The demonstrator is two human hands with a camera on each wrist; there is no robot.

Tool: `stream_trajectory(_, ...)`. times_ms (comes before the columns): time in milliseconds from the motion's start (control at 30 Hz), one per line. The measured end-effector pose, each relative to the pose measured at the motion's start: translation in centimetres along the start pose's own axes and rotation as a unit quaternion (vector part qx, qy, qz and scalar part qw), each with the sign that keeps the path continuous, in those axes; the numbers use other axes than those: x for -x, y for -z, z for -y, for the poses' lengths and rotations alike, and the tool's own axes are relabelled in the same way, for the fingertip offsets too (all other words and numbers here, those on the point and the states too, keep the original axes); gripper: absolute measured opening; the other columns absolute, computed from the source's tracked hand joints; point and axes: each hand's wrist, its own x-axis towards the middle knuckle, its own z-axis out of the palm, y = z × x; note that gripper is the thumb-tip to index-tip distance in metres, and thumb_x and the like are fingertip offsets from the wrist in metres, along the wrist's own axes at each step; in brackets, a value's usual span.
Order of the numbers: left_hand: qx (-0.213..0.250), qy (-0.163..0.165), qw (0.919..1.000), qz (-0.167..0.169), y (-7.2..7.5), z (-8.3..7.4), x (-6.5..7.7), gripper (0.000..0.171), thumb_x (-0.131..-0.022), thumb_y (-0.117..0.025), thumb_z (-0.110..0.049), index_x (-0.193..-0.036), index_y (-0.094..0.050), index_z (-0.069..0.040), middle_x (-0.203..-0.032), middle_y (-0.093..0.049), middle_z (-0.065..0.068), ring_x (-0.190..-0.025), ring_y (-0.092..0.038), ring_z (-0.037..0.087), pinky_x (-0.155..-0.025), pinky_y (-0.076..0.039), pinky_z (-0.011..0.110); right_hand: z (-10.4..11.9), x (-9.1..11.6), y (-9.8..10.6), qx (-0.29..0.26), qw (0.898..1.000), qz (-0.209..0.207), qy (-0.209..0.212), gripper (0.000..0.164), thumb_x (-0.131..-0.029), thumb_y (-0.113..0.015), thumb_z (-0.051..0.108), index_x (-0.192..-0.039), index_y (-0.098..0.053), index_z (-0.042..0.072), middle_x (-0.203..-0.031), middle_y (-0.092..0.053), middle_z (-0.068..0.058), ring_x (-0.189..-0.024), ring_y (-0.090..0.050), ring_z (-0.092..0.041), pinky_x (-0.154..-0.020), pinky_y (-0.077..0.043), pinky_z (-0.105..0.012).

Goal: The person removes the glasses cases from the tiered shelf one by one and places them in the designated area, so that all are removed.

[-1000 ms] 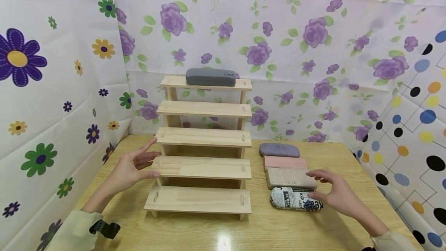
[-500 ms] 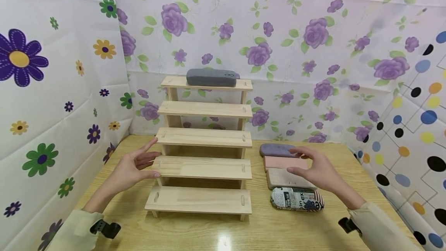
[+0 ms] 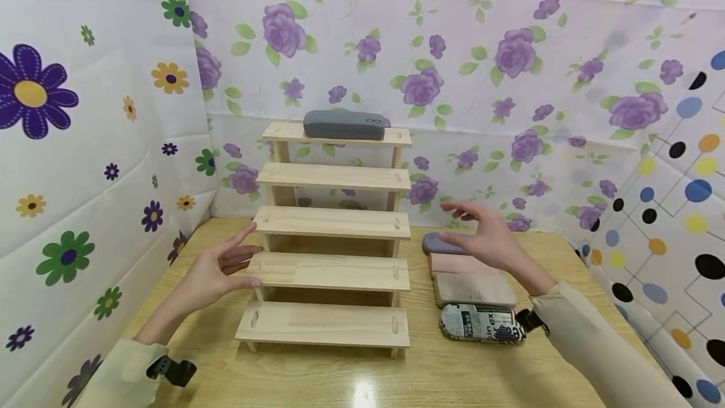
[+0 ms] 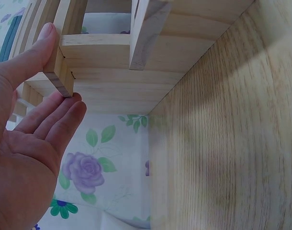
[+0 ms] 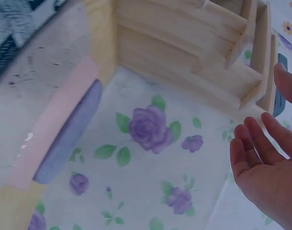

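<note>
A stepped wooden display rack (image 3: 334, 269) stands on the table, with a grey glasses case (image 3: 343, 125) lying on its top tier. My left hand (image 3: 212, 276) touches the left ends of two lower tiers, thumb and fingers extended; the left wrist view shows a plank end (image 4: 60, 79) between thumb and fingertips. Above the lavender case (image 3: 435, 243) my right hand (image 3: 489, 238) is raised, fingers spread and holding nothing. In front of that case lie a pink case (image 3: 461, 264), a beige speckled case (image 3: 472, 290) and a newspaper-print case (image 3: 472, 323).
The wood-grain table (image 3: 317, 376) extends in front of the rack. Close behind hangs a cloth with purple roses (image 3: 421, 87). Patterned cloths also bound the left (image 3: 113, 206) and right (image 3: 668, 206) sides.
My right hand has moved up and left, from over the newspaper-print and beige cases to above the lavender one. The left hand and the cases have stayed put.
</note>
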Motion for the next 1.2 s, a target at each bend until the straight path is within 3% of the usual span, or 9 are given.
stream_trajectory(333, 0.003, 0.002, 1.0, -0.003, -0.2, 0.2, 0.4, 0.104, -0.084, -0.09, -0.007, -0.168, -0.031, -0.024, -0.142, -0.062, 0.023, -0.131, -0.059, 0.039, -0.103, -0.055, 0.03, 2.4, -5.7, -0.5, -0.013, 1.0, -0.006, 0.025, 0.059, -0.093, -0.085, 0.022, -0.146, -0.062, 0.01, -0.141, -0.063, -0.01, -0.119, -0.059, -0.03, -0.105, -0.051, -0.05)
stream_trajectory(533, 0.004, -0.002, 1.0, -0.005, -0.3, 0.4, 0.3, 0.104, -0.083, -0.09, -0.006, -0.168, -0.032, -0.023, -0.142, -0.062, 0.024, -0.131, -0.059, 0.04, -0.103, -0.055, 0.029, 4.7, -9.1, -0.4, -0.012, 0.998, -0.026, 0.048, 0.058, -0.093, -0.085, 0.02, -0.145, -0.063, 0.009, -0.13, -0.066, -0.012, -0.114, -0.06, -0.029, -0.103, -0.052, -0.049)
stream_trajectory(733, 0.007, -0.004, 0.9999, -0.01, -0.2, 0.2, -0.1, 0.105, -0.082, -0.091, -0.004, -0.168, -0.033, -0.025, -0.142, -0.062, 0.023, -0.131, -0.059, 0.039, -0.103, -0.055, 0.031, 6.4, -12.1, 0.2, -0.001, 0.999, -0.017, 0.03, 0.062, -0.093, -0.084, 0.027, -0.148, -0.06, 0.008, -0.141, -0.06, -0.014, -0.12, -0.056, -0.032, -0.104, -0.05, -0.052)
stream_trajectory(933, 0.011, -0.004, 0.9999, -0.005, -0.2, 0.1, -0.1, 0.105, -0.082, -0.091, -0.004, -0.168, -0.033, -0.023, -0.143, -0.062, 0.023, -0.131, -0.059, 0.039, -0.102, -0.055, 0.029, 6.6, -14.5, 0.1, 0.016, 1.0, 0.003, 0.013, 0.068, -0.095, -0.082, 0.031, -0.153, -0.055, 0.01, -0.155, -0.053, -0.009, -0.131, -0.052, -0.033, -0.111, -0.047, -0.054)
stream_trajectory(1200, 0.01, -0.002, 0.9999, -0.006, 0.0, 0.2, 0.0, 0.105, -0.082, -0.091, -0.004, -0.168, -0.033, -0.024, -0.142, -0.062, 0.023, -0.131, -0.059, 0.039, -0.102, -0.055, 0.027, 6.7, -17.8, -0.5, 0.024, 1.0, 0.019, -0.008, 0.072, -0.098, -0.078, 0.035, -0.159, -0.048, 0.011, -0.16, -0.047, -0.01, -0.143, -0.044, -0.037, -0.113, -0.046, -0.057)
